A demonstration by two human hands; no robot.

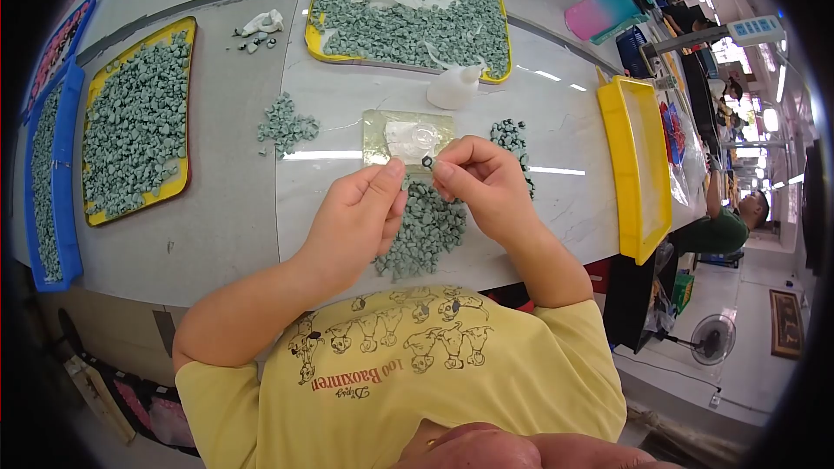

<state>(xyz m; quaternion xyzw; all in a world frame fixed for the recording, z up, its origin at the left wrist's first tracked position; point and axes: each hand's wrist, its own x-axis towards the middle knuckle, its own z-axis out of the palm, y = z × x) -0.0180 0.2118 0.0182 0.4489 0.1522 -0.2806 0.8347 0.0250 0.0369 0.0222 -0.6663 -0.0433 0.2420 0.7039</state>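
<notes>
We count one dark piece point(426, 161) between our left hand point(358, 208), curled, contents unclear, and right hand point(488, 189), pinching it.

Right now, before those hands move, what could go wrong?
The small dark piece pinched in the right hand might slip into the loose green pile nearby. That hand could also scatter the smaller pile beside it, or bump the white bottle just beyond.

Bright light glares off the table point(565, 130), while bent edges darken and seem slightly blurred.
</notes>
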